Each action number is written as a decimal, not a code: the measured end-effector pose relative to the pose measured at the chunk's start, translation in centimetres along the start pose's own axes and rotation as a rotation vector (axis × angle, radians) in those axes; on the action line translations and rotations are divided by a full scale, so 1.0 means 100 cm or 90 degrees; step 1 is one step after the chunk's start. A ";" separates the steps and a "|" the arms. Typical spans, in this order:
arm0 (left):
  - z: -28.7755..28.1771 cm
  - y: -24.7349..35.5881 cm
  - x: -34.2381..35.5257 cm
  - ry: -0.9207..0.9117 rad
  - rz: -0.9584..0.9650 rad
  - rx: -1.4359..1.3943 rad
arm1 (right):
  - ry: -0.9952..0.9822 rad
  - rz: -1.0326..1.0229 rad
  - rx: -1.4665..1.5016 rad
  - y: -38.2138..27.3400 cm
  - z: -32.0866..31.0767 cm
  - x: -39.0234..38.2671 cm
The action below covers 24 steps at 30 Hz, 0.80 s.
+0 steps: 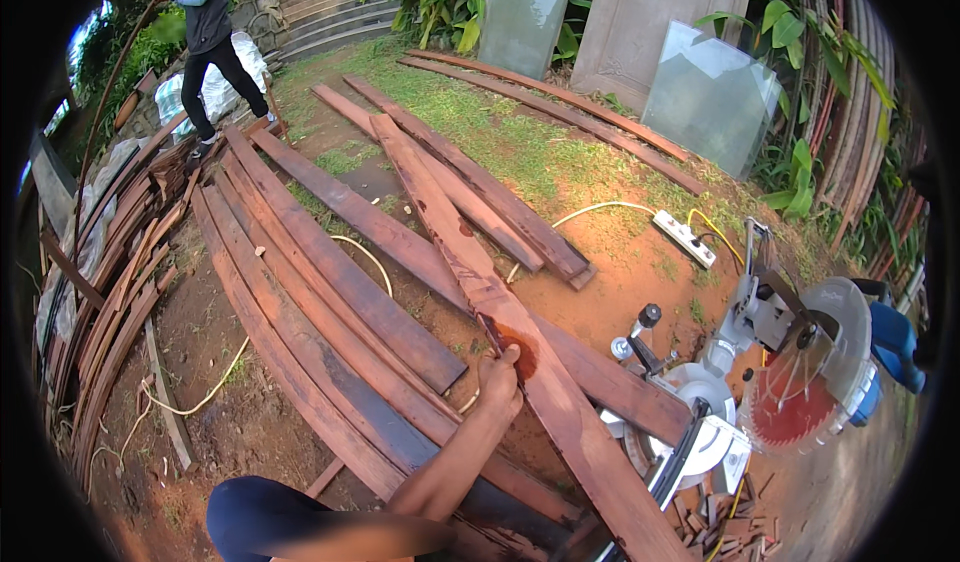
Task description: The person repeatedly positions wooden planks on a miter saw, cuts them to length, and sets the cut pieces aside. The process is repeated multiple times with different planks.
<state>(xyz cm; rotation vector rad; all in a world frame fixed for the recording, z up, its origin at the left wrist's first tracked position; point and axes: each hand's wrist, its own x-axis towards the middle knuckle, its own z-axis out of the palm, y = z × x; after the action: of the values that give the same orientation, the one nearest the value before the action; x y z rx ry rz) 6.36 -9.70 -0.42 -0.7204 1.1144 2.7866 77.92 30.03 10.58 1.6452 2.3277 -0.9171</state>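
My left hand [498, 380] is closed on the left edge of a long reddish-brown wooden board [575, 412], with the thumb on its upper face. Beside the thumb, a dark wet-looking reddish patch [522, 355] marks the wood. This board slants from the far middle down to the lower right and lies across other planks. Right of it stands a miter saw [800, 402] with a red toothed blade, a clear guard and a blue motor housing. The end of another plank [640, 402] reaches the saw's base. My right hand is out of view.
Long planks [330, 262] cover the ground at left. Thin strips [120, 312] are piled beyond. A white power strip [684, 239] and pale cords lie on the soil. Offcuts [740, 522] sit below the saw. Glass panes [710, 97] lean at the back; another person [208, 42] stands far left.
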 end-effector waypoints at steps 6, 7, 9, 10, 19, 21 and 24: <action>-0.018 0.079 0.087 -0.020 0.059 0.084 | 0.034 -0.420 -0.384 -0.136 0.058 -0.010; -0.017 0.095 0.088 0.002 0.132 0.115 | -0.019 -0.417 -0.357 -0.173 0.069 -0.003; -0.010 0.129 0.077 0.080 0.196 0.077 | -0.062 -0.468 -0.312 -0.251 0.101 0.010; -0.006 0.144 0.064 0.140 0.216 0.063 | -0.052 -0.527 -0.296 -0.290 0.120 0.015; -0.014 0.150 -0.039 0.011 0.214 0.104 | -0.056 -0.556 -0.326 -0.541 0.237 0.013; -0.024 0.133 -0.022 -0.007 0.096 0.115 | -0.030 -0.580 -0.343 -0.547 0.261 0.010; -0.040 0.097 0.004 -0.063 -0.105 0.143 | -0.009 -0.596 -0.331 -0.534 0.280 0.012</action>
<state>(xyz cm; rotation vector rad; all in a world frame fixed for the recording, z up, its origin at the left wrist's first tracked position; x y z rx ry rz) 5.47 -19.55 3.10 -0.6129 1.2603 2.4816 23.45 4.13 8.56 0.3170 2.9715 -0.3234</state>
